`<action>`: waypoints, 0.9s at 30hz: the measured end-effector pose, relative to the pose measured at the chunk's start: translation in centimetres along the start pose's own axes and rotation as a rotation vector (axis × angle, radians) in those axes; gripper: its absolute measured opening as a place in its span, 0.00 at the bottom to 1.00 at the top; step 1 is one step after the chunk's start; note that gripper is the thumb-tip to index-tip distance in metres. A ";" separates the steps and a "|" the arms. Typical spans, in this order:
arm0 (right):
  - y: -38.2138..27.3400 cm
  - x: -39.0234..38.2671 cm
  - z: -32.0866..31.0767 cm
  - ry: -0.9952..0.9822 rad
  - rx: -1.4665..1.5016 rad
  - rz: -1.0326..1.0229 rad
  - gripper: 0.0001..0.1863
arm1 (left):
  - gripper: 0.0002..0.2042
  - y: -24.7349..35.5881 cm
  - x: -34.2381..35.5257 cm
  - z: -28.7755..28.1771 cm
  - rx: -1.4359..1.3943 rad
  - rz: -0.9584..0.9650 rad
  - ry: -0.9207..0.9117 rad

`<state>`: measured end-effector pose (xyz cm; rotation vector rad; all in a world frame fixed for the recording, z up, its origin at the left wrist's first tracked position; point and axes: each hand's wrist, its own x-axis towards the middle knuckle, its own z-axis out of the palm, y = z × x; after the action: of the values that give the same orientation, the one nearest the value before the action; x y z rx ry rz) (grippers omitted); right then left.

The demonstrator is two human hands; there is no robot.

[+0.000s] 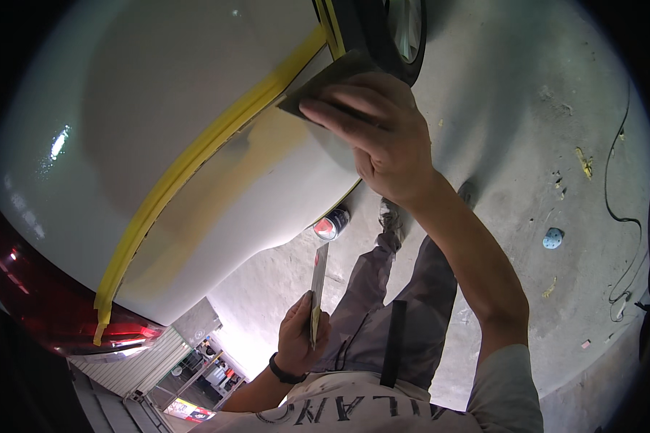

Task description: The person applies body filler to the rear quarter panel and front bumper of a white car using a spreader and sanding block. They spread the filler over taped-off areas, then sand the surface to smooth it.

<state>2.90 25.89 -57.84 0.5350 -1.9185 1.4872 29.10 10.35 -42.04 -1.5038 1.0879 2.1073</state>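
Note:
My right hand (368, 130) grips a dark olive flat pad (339, 68) by its face, at the upper edge of a curved car panel (245, 202) with pale yellow, smoothed patches. Yellow masking tape (180, 173) runs along the seam above that panel. My left hand (300, 332) is lower, closed round a long, flat metal strip (318, 274) held lengthwise, with some pale material on its near part. A round can (331, 224) with a red-and-white top stands on the floor beyond the strip's far end.
The white body (101, 79) fills the upper left, with a red tail light (50, 303) and a wheel (406, 32). My legs and shoes are below. On the concrete floor (513, 216) lie a cable (632, 219), tape scraps and a blue perforated disc (553, 237). A shutter (115, 361) shows lower left.

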 end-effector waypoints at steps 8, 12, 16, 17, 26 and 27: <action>-2.2 -1.3 -3.1 -0.203 -0.021 0.058 0.21 | 0.12 0.0 0.8 0.7 -0.007 0.008 -0.033; -0.3 1.7 -1.9 -0.040 -0.019 0.046 0.22 | 0.12 -0.5 0.7 1.0 0.031 0.019 -0.049; -1.4 0.6 -0.5 -0.041 0.036 0.011 0.20 | 0.12 -0.8 0.4 0.6 0.003 0.019 -0.092; -2.1 -0.4 -0.5 -0.004 0.065 -0.064 0.20 | 0.13 -0.8 0.3 0.3 -0.047 0.022 -0.122; -10.6 -3.9 1.8 0.056 0.017 0.638 0.17 | 0.12 -1.2 1.1 -5.0 -0.035 0.027 -0.062; -11.5 -3.6 2.9 0.090 -0.009 0.634 0.18 | 0.12 -1.1 1.2 -5.8 -0.024 0.038 -0.069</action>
<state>12.43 19.66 -52.80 -0.1730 -2.1259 1.8368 33.09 6.59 -44.40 -1.4213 1.0780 2.1880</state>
